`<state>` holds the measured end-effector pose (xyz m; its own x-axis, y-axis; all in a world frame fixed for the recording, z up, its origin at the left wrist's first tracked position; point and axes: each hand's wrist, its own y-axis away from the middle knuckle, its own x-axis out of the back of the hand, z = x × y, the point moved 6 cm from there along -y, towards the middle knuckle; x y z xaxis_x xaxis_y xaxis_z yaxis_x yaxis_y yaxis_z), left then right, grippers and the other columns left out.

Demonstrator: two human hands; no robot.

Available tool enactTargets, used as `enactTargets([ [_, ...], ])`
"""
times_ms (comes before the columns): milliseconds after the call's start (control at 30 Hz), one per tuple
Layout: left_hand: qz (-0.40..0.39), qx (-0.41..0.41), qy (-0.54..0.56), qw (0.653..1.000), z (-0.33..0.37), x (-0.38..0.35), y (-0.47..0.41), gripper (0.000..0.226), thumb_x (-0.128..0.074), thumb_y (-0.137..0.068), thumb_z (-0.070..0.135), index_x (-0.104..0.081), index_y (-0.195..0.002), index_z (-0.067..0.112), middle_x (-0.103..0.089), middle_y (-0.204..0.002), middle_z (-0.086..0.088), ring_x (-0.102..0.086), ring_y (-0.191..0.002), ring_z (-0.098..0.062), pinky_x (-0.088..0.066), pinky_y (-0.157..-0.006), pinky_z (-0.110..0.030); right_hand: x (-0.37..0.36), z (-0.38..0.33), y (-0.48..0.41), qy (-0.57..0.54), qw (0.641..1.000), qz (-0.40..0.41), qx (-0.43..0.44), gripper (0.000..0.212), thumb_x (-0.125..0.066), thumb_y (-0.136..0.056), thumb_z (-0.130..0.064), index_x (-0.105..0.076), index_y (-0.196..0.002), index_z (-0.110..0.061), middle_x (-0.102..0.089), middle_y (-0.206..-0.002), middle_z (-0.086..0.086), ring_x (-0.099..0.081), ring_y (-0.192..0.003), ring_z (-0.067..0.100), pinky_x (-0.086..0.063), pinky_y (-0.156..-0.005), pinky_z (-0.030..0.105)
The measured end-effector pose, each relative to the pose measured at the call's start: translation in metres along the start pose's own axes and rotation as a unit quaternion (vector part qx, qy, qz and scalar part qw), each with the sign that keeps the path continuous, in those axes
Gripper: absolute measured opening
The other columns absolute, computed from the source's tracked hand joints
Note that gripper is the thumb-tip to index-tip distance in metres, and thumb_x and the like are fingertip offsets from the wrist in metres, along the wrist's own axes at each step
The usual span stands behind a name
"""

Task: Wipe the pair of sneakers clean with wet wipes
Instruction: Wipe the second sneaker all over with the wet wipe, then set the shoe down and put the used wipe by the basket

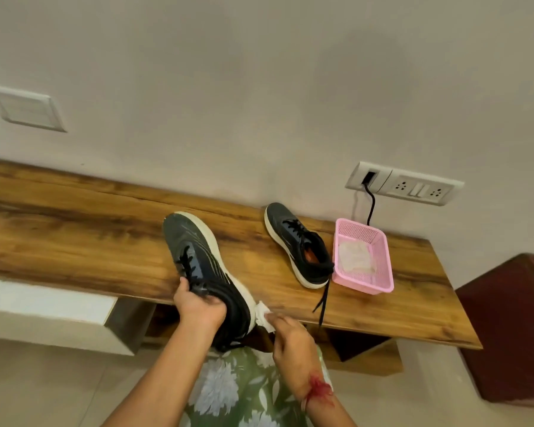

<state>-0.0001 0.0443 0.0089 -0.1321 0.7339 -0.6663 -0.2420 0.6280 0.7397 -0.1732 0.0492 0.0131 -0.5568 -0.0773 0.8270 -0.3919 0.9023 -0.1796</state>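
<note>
My left hand grips a dark sneaker with a white sole at its collar, holding it over the front edge of the wooden shelf, toe pointing away. My right hand pinches a white wet wipe against the heel part of that sole. The second dark sneaker lies on the shelf to the right, one lace hanging over the front edge.
A pink plastic basket holding used wipes stands right of the second sneaker. Behind it a wall socket panel has a black cable plugged in. A dark red cabinet stands at far right; a white unit sits below left.
</note>
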Motion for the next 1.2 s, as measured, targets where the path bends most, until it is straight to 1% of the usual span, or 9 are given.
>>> enactTargets([
  [100, 0.003, -0.006, -0.079, 0.997, -0.004, -0.002, -0.014, 0.039, -0.037, -0.101, 0.039, -0.055, -0.121, 0.01, -0.061, -0.106, -0.012, -0.058, -0.086, -0.023, -0.042, -0.085, -0.033, 0.008, 0.02, -0.003, -0.064, 0.993, 0.031, -0.092, 0.046, -0.052, -0.078, 0.008, -0.068, -0.112, -0.017, -0.065, -0.109, -0.007, -0.061, -0.102, 0.011, -0.045, -0.093, 0.02],
  [200, -0.011, -0.003, -0.143, 0.99, -0.01, -0.013, -0.027, 0.048, -0.043, -0.099, 0.039, -0.051, -0.133, 0.006, -0.057, -0.128, -0.013, -0.057, -0.107, -0.024, -0.042, -0.096, -0.033, 0.015, 0.025, -0.007, -0.123, 0.982, 0.07, -0.123, 0.044, -0.055, -0.076, 0.014, -0.071, -0.105, -0.015, -0.062, -0.096, -0.018, -0.063, -0.093, 0.01, -0.047, -0.083, 0.016],
  [367, -0.058, -0.009, -0.261, 0.964, -0.019, -0.038, -0.04, 0.052, -0.052, -0.095, 0.04, -0.052, -0.133, 0.005, -0.056, -0.132, -0.013, -0.052, -0.12, -0.026, -0.04, -0.095, -0.033, 0.018, 0.035, -0.012, -0.204, 0.959, 0.077, -0.181, 0.038, -0.055, -0.082, 0.009, -0.071, -0.101, -0.019, -0.061, -0.091, -0.023, -0.059, -0.086, -0.005, -0.042, -0.075, 0.002],
  [533, -0.069, 0.004, -0.337, 0.939, -0.023, -0.053, -0.061, 0.067, -0.056, -0.089, 0.05, -0.048, -0.137, 0.005, -0.052, -0.138, -0.013, -0.048, -0.127, -0.028, -0.037, -0.105, -0.036, 0.012, 0.048, -0.018, -0.245, 0.939, 0.09, -0.222, 0.027, -0.057, -0.086, 0.002, -0.07, -0.1, -0.017, -0.066, -0.089, -0.01, -0.061, -0.084, 0.004, -0.044, -0.068, 0.009],
  [667, -0.058, -0.002, -0.32, 0.946, -0.025, -0.062, -0.072, 0.071, -0.057, -0.088, 0.051, -0.042, -0.143, 0.008, -0.044, -0.146, -0.012, -0.041, -0.134, -0.026, -0.031, -0.112, -0.037, 0.019, 0.063, -0.017, -0.206, 0.932, 0.177, -0.239, 0.018, -0.063, -0.085, -0.002, -0.07, -0.098, -0.011, -0.057, -0.091, -0.004, -0.055, -0.074, 0.005, -0.041, -0.063, 0.013],
  [767, -0.038, -0.001, -0.312, 0.949, -0.026, -0.067, -0.082, 0.076, -0.063, -0.083, 0.054, -0.043, -0.142, 0.01, -0.042, -0.147, -0.01, -0.039, -0.135, -0.025, -0.029, -0.115, -0.039, 0.018, 0.087, -0.013, -0.249, 0.897, 0.207, -0.3, 0.017, -0.064, -0.085, -0.006, -0.07, -0.1, -0.013, -0.064, -0.093, -0.001, -0.06, -0.082, 0.011, -0.044, -0.067, 0.017],
  [933, -0.026, 0.002, -0.29, 0.957, -0.027, -0.074, -0.097, 0.068, -0.061, -0.085, 0.053, -0.051, -0.135, 0.008, -0.052, -0.138, -0.01, -0.05, -0.124, -0.024, -0.039, -0.104, -0.034, 0.022, 0.144, -0.009, -0.313, 0.795, 0.25, -0.456, 0.01, -0.063, -0.088, -0.012, -0.067, -0.097, -0.011, -0.066, -0.09, 0.005, -0.059, -0.083, 0.021, -0.048, -0.075, 0.033],
  [1067, -0.033, 0.003, -0.293, 0.955, -0.035, -0.077, -0.104, 0.062, -0.059, -0.087, 0.051, -0.056, -0.128, 0.004, -0.059, -0.128, -0.009, -0.058, -0.098, -0.022, -0.042, -0.084, -0.031, 0.017, 0.179, -0.023, -0.317, 0.78, 0.227, -0.49, 0.009, -0.06, -0.089, -0.006, -0.063, -0.096, -0.002, -0.066, -0.099, 0.015, -0.059, -0.086, 0.025, -0.051, -0.084, 0.04],
  [1200, -0.023, 0.005, -0.323, 0.946, -0.04, -0.076, -0.107, 0.063, -0.059, -0.087, 0.05, -0.054, -0.13, 0.003, -0.059, -0.126, -0.011, -0.058, -0.1, -0.022, -0.044, -0.079, -0.029, 0.016, 0.207, -0.028, -0.277, 0.78, 0.221, -0.516, 0.018, -0.058, -0.088, -0.004, -0.063, -0.104, 0.002, -0.065, -0.106, 0.02, -0.059, -0.091, 0.029, -0.047, -0.086, 0.037],
])
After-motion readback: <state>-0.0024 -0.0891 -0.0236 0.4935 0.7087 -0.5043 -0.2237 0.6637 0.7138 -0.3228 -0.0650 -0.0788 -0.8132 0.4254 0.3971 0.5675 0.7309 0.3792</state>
